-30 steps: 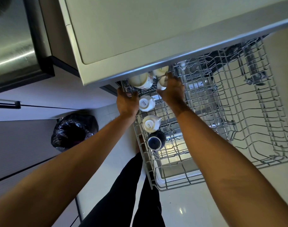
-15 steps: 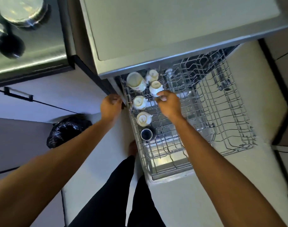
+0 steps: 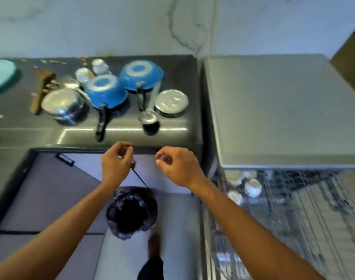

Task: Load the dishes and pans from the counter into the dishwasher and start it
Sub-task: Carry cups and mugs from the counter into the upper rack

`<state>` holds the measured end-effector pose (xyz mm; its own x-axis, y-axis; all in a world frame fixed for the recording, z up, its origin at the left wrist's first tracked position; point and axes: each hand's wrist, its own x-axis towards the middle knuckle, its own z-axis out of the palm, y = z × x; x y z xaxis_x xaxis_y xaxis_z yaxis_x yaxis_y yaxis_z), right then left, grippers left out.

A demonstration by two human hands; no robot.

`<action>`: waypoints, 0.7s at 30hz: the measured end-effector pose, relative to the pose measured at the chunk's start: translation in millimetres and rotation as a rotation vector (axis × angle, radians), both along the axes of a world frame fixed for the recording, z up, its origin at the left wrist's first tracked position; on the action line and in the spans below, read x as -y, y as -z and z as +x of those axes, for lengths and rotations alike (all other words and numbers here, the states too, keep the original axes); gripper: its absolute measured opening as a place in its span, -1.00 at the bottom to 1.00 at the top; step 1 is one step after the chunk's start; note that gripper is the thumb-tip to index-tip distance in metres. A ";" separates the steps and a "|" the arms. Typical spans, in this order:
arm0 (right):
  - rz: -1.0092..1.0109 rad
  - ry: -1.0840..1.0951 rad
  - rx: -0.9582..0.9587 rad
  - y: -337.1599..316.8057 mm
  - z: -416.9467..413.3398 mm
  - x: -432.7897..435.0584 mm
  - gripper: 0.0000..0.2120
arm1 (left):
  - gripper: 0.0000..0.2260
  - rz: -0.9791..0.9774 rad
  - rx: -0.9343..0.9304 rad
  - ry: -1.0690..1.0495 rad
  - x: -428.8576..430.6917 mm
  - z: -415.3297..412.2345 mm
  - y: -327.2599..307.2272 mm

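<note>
Two hands hang in the middle of the frame, just under the front edge of the counter, and neither grasps anything that I can see. My left hand has its fingers loosely curled, thumb tip near the forefinger. My right hand is curled much the same, relaxed and empty. A thin dark line runs down from the left hand toward the black bin bag. I take it for a cabinet seam, but the blur leaves that unsure.

The things to load lie above the hands, on the counter. At far left is a teal plate, cut off by the frame edge. Next come a brown wooden tool, an upturned steel pot, and behind it spoons and small cups, too smeared to count.

Then comes the nearer blue pan, upside down. Its black handle runs almost straight down the frame toward me, and the tip sits at the counter edge, just up and left of the left hand. That hand is plainly the nearer one, and I judge a short reach up along the handle's line would meet it.

The farther blue pan lies up and right, its handle also pointing my way. Right of it a stack of steel plates sits above the right hand. In front of them is a small steel ladle or cup; I cannot tell which.

On the right stands the dishwasher, its rack pulled out at lower right with white cups near its upper-left corner. Blur hides the free slots.
</note>
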<state>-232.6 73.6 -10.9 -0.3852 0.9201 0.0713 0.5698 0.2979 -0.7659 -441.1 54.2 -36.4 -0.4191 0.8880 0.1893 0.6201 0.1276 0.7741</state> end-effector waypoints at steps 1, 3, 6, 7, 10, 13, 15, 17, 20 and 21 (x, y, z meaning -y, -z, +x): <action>0.013 -0.008 0.009 -3.7 -19.4 -11.1 -0.90 | -0.95 0.005 -0.020 -0.012 -6.1 -21.3 -0.8; 0.035 -0.020 0.008 -9.3 -71.8 -41.6 -0.90 | -0.94 0.009 -0.095 -0.033 -24.1 -78.2 0.3; 0.080 -0.016 -0.027 -10.7 -140.9 -81.6 -0.88 | -0.81 0.012 -0.242 -0.022 -45.2 -146.1 8.0; 0.094 -0.020 -0.036 -10.9 -168.0 -96.9 -0.87 | -0.76 0.000 -0.291 -0.049 -52.0 -169.2 9.4; 0.100 -0.052 -0.030 -11.8 -233.1 -136.2 -0.80 | -0.68 -0.055 -0.372 -0.172 -70.0 -217.4 14.1; 0.155 -0.051 -0.043 -14.5 -286.5 -173.0 -0.74 | -0.56 -0.073 -0.350 -0.298 -86.0 -253.7 17.5; 0.237 -0.045 0.007 -17.8 -318.9 -199.5 -0.69 | -0.43 -0.082 -0.298 -0.347 -94.4 -274.2 22.8; 0.290 -0.056 0.107 -21.2 -347.5 -229.3 -0.61 | -0.24 -0.151 -0.278 -0.378 -102.2 -290.2 30.1; 0.308 -0.073 0.333 -20.0 -377.5 -274.0 -0.52 | -0.07 -0.300 -0.338 -0.371 -111.5 -296.4 39.3; 0.308 -0.072 0.392 -18.8 -384.9 -286.5 -0.50 | -0.05 -0.330 -0.365 -0.364 -113.7 -295.8 40.7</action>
<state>-617.5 360.1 7.9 -0.4993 0.8490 0.1729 0.7666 0.5258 -0.3686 -736.9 167.9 -77.1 -0.6667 0.7360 0.1175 0.7093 0.5782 0.4033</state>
